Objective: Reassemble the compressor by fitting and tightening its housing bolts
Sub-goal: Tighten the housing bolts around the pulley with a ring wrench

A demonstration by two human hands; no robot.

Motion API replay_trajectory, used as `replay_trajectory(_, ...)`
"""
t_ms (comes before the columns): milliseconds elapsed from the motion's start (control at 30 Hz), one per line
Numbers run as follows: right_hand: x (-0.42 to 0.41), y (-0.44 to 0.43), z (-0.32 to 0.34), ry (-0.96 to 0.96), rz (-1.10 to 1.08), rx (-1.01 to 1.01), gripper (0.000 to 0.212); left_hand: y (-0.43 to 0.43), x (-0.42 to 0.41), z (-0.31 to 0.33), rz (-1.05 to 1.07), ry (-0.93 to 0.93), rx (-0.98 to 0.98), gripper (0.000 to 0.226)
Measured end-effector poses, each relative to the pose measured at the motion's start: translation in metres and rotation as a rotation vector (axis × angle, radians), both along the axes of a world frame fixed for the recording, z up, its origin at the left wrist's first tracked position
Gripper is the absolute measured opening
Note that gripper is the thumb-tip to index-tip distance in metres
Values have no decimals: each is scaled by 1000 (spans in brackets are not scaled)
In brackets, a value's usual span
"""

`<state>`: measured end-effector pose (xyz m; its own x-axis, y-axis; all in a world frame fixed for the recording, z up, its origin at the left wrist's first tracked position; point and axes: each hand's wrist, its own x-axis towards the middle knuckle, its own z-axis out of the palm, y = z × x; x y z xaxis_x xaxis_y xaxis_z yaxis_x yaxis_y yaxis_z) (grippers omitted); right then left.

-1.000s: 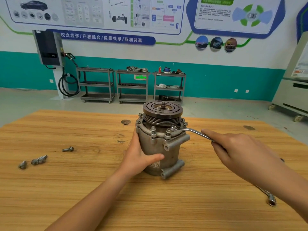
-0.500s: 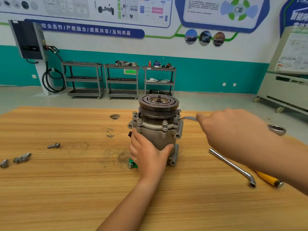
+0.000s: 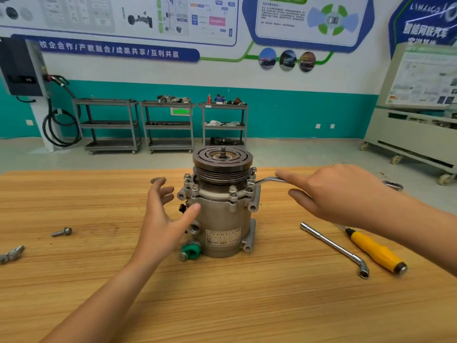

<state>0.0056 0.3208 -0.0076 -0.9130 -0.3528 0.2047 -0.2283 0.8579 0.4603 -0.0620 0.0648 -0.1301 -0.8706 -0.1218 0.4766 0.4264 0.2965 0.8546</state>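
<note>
1. Head view: the compressor (image 3: 222, 219) stands upright in the middle of the wooden table (image 3: 74, 280), pulley side up, with its housing bolts (image 3: 232, 189) sitting around the top flange.
2. A ring wrench (image 3: 268, 179) is seated on the bolt at the right side of the flange. Its handle runs under the right hand (image 3: 343, 194), between the straight forefinger and the thumb. I cannot tell whether the hidden fingers curl around it.
3. The left hand (image 3: 164, 219) is spread open just beside the left side of the housing and holds nothing. The thumb tip overlaps the body, and I cannot say whether it touches.
4. Risk: with no hand bracing the body, a pull on the wrench would probably turn or tip the whole compressor instead of the bolt. A loose hold could also let the ring slip off the bolt head.
5. A loose bolt (image 3: 61, 231) lies well apart at the left. An L-shaped socket wrench (image 3: 331, 243) and a yellow screwdriver (image 3: 376, 251) lie at the right.
</note>
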Motion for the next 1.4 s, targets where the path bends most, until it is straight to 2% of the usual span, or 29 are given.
replay_trajectory(133, -22, 17, 0, 109, 69, 96, 54, 2, -20, 5, -136, -90, 48, 103)
replay_trajectory(200, -35, 20, -6, 152, 90, 63, 56, -2, -28, 5, -210, -152, 91, 109)
replay_trajectory(300, -50, 19, -18, 218, 203, -67, 50, -6, -38, 5, -272, -185, 90, 95)
replay_trajectory(400, -58, 18, -31, 373, 340, -300, 37, -6, -44, 2, -308, -175, 85, 78)
replay_trajectory(567, -61, 7, -53, 414, 295, -479, 35, -4, -43, -2, -332, -163, 129, 75)
replay_trajectory(600, -57, 7, -57, 406, 278, -496, 39, -4, -43, -3, -315, -157, 124, 74)
replay_trajectory(700, -42, 10, -68, 368, 225, -506, 52, -1, -42, -6, -291, -124, 141, 47)
replay_trajectory(767, -32, 9, -68, 295, 175, -479, 58, 0, -42, -8, -275, -113, 165, 41)
replay_trajectory(867, -17, 2, -62, 200, 81, -443, 61, 1, -38, -9, -256, -103, 201, 39)
replay_trajectory(1033, 12, -35, -50, 197, -63, -232, 70, 5, -28, -7, -241, -113, 246, 44)
replay_trajectory(1167, 24, -59, -61, 96, -9, -168, 58, 4, -24, -8, -210, -128, 235, 58)
replay_trajectory(1300, 22, -44, -57, 29, -60, -257, 41, 3, -23, -6, -218, -142, 212, 62)
replay_trajectory(1333, 21, -38, -55, 25, -47, -349, 40, 3, -23, -6, -221, -143, 212, 62)
replay_trajectory(1400, 20, -29, -46, -98, -1, -743, 35, 3, -22, -6, -226, -140, 213, 61)
